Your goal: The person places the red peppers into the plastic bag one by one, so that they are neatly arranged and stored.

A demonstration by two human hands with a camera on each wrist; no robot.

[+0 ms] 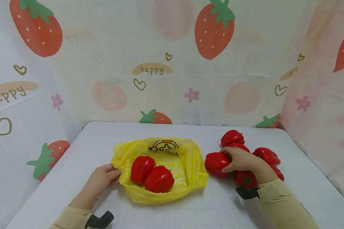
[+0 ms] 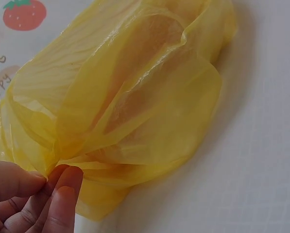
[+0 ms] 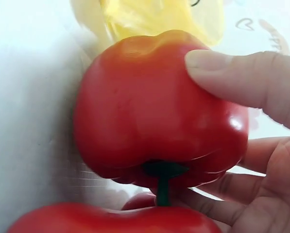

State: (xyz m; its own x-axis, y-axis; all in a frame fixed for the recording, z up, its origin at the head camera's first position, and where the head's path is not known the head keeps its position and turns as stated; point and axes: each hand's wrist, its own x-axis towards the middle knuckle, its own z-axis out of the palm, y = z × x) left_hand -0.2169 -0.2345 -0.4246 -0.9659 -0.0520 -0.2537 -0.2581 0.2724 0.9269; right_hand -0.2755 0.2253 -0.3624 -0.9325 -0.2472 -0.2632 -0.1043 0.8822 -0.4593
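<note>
My left hand (image 1: 101, 179) pinches the left edge of a yellow plastic bag (image 1: 186, 187), thumb against fingertips, as the left wrist view shows. The bag lies with its mouth spread wide. Two red bell peppers (image 1: 159, 179) rest inside it, side by side. To the right of the bag, my right hand (image 1: 243, 159) grips another red bell pepper (image 3: 154, 107), thumb on one side and fingers curled round the other. Its green stem (image 3: 163, 189) points toward the pepper behind it in the right wrist view.
Several more red bell peppers (image 1: 266, 156) lie grouped on the right of the white table (image 1: 103, 140), partly hidden by my right hand and forearm. A cloth backdrop (image 1: 175, 95) printed with strawberries and hearts rises behind the table and along both sides.
</note>
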